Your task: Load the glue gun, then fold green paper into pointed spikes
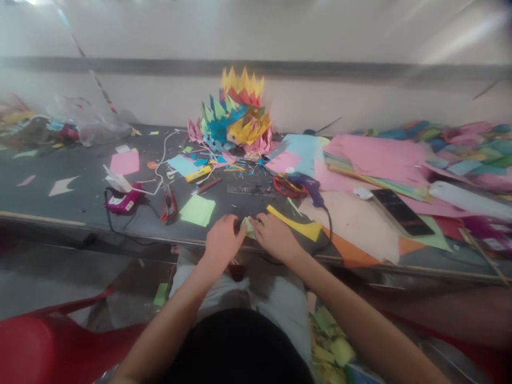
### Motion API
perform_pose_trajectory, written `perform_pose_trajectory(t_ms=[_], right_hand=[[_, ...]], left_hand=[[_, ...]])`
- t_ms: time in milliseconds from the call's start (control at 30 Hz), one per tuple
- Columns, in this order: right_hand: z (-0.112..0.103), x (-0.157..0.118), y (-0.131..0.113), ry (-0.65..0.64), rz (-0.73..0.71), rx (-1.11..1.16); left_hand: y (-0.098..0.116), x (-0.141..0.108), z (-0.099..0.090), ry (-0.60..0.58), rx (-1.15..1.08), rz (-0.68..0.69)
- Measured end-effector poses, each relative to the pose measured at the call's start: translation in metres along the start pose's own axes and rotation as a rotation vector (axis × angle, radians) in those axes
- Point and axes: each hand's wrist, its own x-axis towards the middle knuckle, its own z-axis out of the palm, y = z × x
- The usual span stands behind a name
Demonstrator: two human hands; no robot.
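Between my hands, at the table's front edge, is a small piece of light green paper (250, 228). My left hand (224, 237) pinches its left side with thumb and fingers. On its right side, the fingers of my right hand (276, 234) are closed on the same paper. Just left of my left hand lies a light green paper square (198, 210). A curved yellow paper strip (298, 225) rests beside my right hand. Beyond that strip is a purple glue gun (306, 186), its dark cord hanging toward the front edge.
Folded-paper crowns (240, 114) are piled at the back against the wall. To the left are a purple power socket (124, 200), a red cutter (169, 205) and a yellow cutter (199, 173). On the right lie pink sheets (372, 154) and a phone (402, 212). A red chair (36, 346) stands lower left.
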Motion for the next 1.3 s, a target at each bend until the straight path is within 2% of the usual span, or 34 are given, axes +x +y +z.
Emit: perform_pose_trajectory(t_ms=[167,400,633,733,867,967,1133,1300], right_hand=[[-0.001,0.002,0.0,0.0,-0.02,-0.023],[-0.004,0.003,0.0,-0.015,-0.022,-0.028],[-0.008,0.005,-0.002,-0.078,-0.025,-0.07],[-0.009,0.006,-0.003,-0.11,-0.035,-0.089],[-0.011,0.005,-0.004,-0.125,-0.024,-0.106],[-0.01,0.005,-0.004,-0.118,-0.026,-0.097],[-0.007,0.005,-0.002,-0.12,-0.007,-0.055],[-0.004,0.004,0.0,-0.108,0.017,-0.012]], left_hand=[[0.005,0.02,0.005,-0.126,0.178,-0.1],[0.006,0.022,0.002,-0.145,0.218,-0.07],[0.004,0.023,0.004,-0.143,0.11,0.031],[0.002,0.022,0.005,-0.101,0.052,-0.035],[0.0,0.019,0.008,-0.14,0.026,-0.116],[0.001,0.018,0.01,-0.12,0.041,-0.06],[0.005,0.016,0.011,-0.117,0.032,0.138],[-0.004,0.014,0.012,-0.1,0.027,0.195]])
